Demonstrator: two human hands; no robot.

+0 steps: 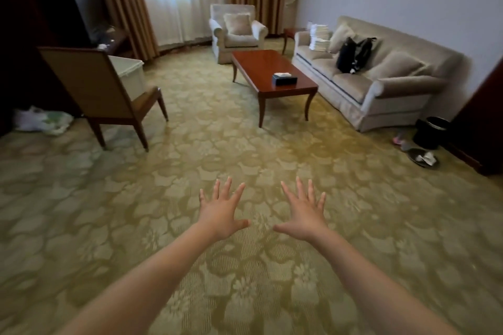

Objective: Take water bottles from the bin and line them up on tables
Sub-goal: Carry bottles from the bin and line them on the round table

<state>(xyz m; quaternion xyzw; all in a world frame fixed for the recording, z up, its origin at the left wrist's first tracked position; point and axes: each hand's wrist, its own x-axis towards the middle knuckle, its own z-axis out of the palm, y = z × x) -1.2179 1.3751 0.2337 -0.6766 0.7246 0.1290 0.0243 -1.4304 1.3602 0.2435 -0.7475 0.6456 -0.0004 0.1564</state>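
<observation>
Left hand (pixel 221 215) and right hand (pixel 305 214) reach forward at lower centre, palms down, fingers splayed wide, empty; one coffee table (pixel 261 68), one bin (pixel 132 76) beyond.

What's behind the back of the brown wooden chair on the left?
A white plastic bin shows behind the brown wooden chair. The chair covers its left side and base, and its inside is out of sight, so no bottles show.

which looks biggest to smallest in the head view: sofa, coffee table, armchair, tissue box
1. sofa
2. coffee table
3. armchair, which stands farther from the camera, so its rank against the table is unsure
4. tissue box
</observation>
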